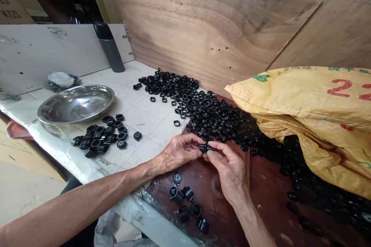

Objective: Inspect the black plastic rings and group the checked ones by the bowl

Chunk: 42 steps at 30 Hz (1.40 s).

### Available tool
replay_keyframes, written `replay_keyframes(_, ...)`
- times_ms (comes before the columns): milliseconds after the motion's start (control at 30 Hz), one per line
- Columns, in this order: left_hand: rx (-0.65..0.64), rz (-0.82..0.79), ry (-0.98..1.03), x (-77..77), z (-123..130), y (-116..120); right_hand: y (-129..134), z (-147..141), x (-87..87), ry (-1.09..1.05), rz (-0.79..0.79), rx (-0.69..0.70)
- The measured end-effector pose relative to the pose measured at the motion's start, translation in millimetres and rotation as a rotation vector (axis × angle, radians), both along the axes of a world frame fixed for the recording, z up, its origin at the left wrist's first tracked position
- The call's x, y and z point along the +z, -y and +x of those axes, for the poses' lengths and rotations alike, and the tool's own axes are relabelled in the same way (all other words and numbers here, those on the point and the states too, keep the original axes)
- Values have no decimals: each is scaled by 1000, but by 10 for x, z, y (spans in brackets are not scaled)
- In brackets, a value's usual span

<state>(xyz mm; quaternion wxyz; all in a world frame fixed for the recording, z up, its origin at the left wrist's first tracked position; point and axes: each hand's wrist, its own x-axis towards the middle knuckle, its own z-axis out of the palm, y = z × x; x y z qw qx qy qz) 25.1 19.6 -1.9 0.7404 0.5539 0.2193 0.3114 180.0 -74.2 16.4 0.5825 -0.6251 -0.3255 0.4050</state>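
Observation:
My left hand (178, 152) and my right hand (228, 166) meet over the dark red board. Between their fingertips is a small black plastic part (203, 147); the left fingers pinch its left side and the right fingers its right side. Whether it is one piece or two pressed together is partly hidden by the fingers. Just beyond the hands lies a large heap of black plastic rings (208, 112). Below them, several black round caps (185, 198) rest on the board (228, 216). Another cluster of black caps (100, 137) sits on the white tiled surface to the left.
A shallow steel bowl (77, 104) stands at the left, with a dark bottle (109, 48) behind it. A yellow woven sack (307, 104) spills black pieces (292, 170) at the right. A tall wooden panel (203, 27) closes off the back.

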Motion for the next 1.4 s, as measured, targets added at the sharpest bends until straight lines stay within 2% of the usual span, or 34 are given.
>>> replay_keyframes(133, 25, 2, -16, 12, -2, 10, 1, -2, 36, 149, 28, 30)
replay_keyframes(267, 14, 20, -62, 23, -13, 20, -6, -6, 0, 297, 81, 20)
replay_keyframes(467, 56, 157, -98, -32, -20, 37, 15, 35, -57, 557, 162, 60)
replay_keyframes(700, 1, 214, -93, 14, -34, 66, 32, 75, -97, 854, 193, 130)
replay_keyframes(833, -28, 119, -92, 21, -14, 68, 56, 44, -77, 826, 155, 76)
replay_keyframes(933, 5, 47, -48, -2, -3, 53, 71, 31, -64, 801, 219, 114)
replay_keyframes(1033, 27, 79, -71, -9, -16, 45, 72, 39, -79, 842, 228, 158)
replay_keyframes(1167, -3, 94, -97, 2, -32, 53, 71, 48, -90, 879, 146, 116)
replay_keyframes(1400, 40, 64, -104, -6, -32, 45, 93, -3, 22, 832, 151, 133)
